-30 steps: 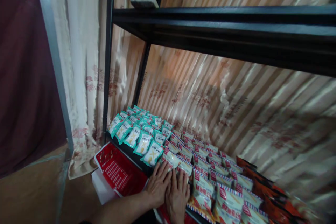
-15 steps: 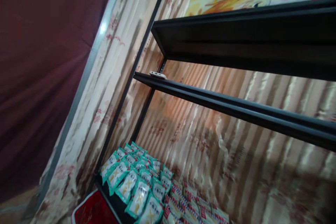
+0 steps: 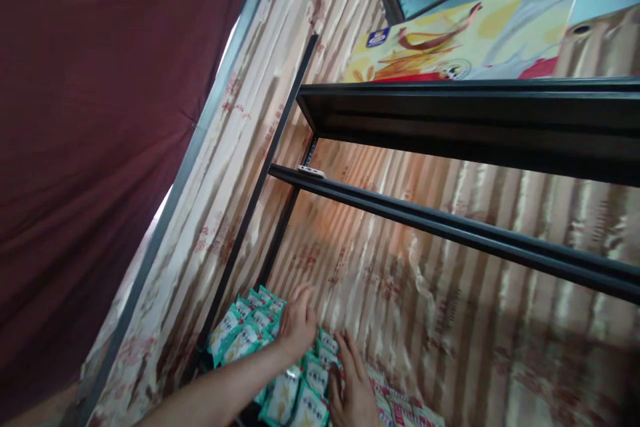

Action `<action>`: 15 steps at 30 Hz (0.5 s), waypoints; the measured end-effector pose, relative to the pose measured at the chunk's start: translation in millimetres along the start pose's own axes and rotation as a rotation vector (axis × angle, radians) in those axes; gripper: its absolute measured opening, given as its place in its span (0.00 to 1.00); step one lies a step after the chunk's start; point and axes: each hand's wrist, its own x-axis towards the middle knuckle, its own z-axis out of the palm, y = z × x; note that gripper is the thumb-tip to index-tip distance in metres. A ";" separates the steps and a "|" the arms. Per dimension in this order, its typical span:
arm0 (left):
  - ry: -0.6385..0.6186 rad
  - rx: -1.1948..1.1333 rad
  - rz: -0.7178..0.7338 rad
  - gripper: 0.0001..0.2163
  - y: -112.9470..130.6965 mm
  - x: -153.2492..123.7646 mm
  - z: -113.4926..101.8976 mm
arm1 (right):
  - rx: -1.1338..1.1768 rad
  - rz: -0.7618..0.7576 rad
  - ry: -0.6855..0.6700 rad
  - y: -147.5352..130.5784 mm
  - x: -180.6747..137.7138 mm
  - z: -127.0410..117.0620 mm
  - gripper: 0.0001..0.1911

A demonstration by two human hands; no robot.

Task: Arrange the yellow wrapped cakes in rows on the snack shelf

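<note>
Teal-and-white snack packets (image 3: 284, 395) with dark printed lettering stand in rows on the low shelf. My left hand (image 3: 299, 321) reaches over the back rows, its fingers bent and held together; what they hold, if anything, is hidden. My right hand (image 3: 354, 387) is at the right side of the teal packets, fingers stretched out and thumb apart, with nothing gripped in it. Just right of that hand lie red-and-cream packets (image 3: 400, 407), partly covered by it.
A black metal rack rises ahead, with a middle shelf (image 3: 425, 212) and a deeper upper shelf (image 3: 450, 117). A pale flat phone-like object (image 3: 311, 172) lies on the middle shelf. A yellow printed board (image 3: 430, 47) stands on top. Dark red cloth (image 3: 100, 113) hangs at left before patterned curtains (image 3: 380, 240).
Both my hands have come into view from below, over the packets. The view has tilted upward, showing more of the printed board and the window.
</note>
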 end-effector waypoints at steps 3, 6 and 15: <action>0.189 -0.165 -0.028 0.20 18.5 76.2 -39.4 | 0.066 0.056 0.035 -27.9 50.3 -20.8 0.23; 0.361 -0.256 -0.108 0.18 33.5 145.1 -77.6 | 0.147 0.028 0.078 -54.0 110.0 -45.3 0.24; 0.361 -0.287 -0.164 0.15 43.5 245.5 -140.3 | 0.227 0.034 0.180 -90.5 262.2 -71.3 0.22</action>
